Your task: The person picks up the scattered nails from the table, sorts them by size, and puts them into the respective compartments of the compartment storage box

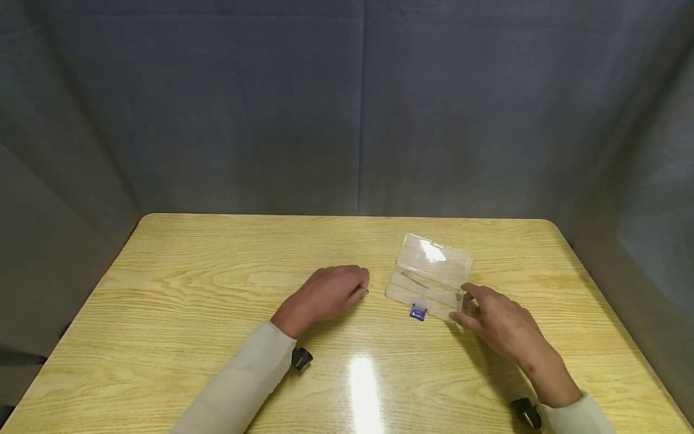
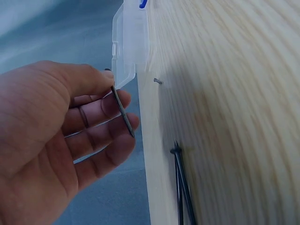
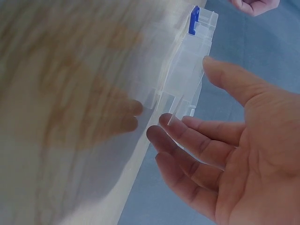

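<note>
Clear box open, nail inside; blue latch.

The left hand lies knuckles-up left of the clear box, fingers curled (pinching a nail); the right hand touches its right end, fingers relaxed.

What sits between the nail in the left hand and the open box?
Nothing visible does. The left hand pinches a nail, and only bare table lies between it and the box, whose lid is up. The right hand touches the box's far end, out of the way.
</note>
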A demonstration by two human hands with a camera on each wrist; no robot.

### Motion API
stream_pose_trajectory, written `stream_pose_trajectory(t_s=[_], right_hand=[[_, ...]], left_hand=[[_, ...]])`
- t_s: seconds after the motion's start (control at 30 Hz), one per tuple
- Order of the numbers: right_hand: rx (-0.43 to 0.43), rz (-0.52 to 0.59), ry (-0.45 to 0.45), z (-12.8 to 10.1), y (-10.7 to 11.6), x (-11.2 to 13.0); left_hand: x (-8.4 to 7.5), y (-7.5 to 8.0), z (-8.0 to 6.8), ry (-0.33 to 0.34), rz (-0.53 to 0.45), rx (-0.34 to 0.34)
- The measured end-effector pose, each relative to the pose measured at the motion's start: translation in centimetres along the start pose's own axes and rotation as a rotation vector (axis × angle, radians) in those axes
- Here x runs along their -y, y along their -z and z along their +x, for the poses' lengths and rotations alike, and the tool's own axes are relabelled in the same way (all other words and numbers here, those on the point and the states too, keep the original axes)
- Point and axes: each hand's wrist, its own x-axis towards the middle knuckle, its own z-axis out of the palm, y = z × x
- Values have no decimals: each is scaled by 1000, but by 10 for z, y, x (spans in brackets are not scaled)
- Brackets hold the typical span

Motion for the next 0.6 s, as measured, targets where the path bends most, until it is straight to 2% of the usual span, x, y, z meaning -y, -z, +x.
stream_pose_trajectory(t_s=[0.6], right_hand=[[5, -3, 3, 1, 1, 0]], left_hand=[[-7, -1, 18, -14, 49, 25]])
